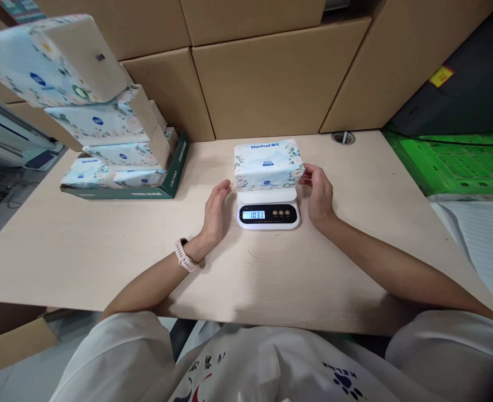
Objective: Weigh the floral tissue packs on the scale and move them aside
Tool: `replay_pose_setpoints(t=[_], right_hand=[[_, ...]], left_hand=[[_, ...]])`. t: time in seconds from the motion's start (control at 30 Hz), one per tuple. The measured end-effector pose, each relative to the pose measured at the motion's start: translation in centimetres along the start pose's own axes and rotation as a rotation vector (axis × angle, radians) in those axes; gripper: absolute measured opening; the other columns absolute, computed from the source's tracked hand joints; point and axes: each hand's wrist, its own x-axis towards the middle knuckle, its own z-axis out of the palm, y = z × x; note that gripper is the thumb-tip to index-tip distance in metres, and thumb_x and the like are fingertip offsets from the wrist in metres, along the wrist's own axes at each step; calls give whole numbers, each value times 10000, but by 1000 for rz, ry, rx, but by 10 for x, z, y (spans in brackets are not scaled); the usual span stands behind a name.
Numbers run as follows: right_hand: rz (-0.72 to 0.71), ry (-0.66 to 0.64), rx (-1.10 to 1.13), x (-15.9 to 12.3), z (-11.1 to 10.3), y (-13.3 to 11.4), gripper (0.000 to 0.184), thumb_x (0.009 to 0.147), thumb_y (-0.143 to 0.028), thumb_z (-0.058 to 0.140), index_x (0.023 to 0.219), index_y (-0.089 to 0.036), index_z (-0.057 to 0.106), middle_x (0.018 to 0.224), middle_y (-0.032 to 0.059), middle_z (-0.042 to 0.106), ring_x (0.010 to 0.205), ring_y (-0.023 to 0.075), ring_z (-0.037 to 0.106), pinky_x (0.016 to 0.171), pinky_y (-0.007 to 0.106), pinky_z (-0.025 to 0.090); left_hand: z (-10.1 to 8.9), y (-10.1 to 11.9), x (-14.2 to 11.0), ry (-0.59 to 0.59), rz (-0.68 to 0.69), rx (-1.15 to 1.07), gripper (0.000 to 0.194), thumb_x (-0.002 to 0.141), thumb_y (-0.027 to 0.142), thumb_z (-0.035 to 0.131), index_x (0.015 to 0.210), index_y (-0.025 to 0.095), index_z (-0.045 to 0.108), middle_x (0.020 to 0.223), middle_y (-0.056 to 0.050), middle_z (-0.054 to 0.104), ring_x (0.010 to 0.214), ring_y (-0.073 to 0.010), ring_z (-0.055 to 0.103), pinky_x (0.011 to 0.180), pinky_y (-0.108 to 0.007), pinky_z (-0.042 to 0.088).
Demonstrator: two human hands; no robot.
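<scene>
A white tissue pack [267, 163] with a floral print and blue lettering lies on a small white digital scale [268, 212], whose display reads 103.1. My right hand [320, 195] rests at the pack's right end, its fingertips touching the wrapper, fingers loosely spread. My left hand [215, 211] stands on edge on the table just left of the scale, fingers straight and together, a short gap from the pack. A light wristwatch [183, 255] is on my left wrist.
A stack of the same tissue packs [82, 106] leans in a green tray [175, 173] at the back left. Cardboard boxes [271, 84] line the table's far edge. A green crate [459, 162] sits at the right, beside a cable hole [343, 137].
</scene>
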Motion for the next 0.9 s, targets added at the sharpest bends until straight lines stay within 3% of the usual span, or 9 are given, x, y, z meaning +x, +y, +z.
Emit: replay_pose_setpoints(t=[0.43,0.9], right_hand=[[-12,-1,13,0,0,3,611,1060,-793,481,1174,-287,804,1268,78,858,1172,268,815,1088,515,668],[-20,0,6,0,1,2,561,1075,-742,477,1170,-286,790,1261,78,850,1164,252,811,1082,487,676]], left_hand=[[4,7,-2,21,-22,19,388,945,418,732,1286,237,771,1544,-100,748,1557,-341,629,1440,-528,388],[4,7,-2,4,-6,41,429,927,453,737,1292,228,748,1543,-129,733,1570,-356,614,1423,-537,401]])
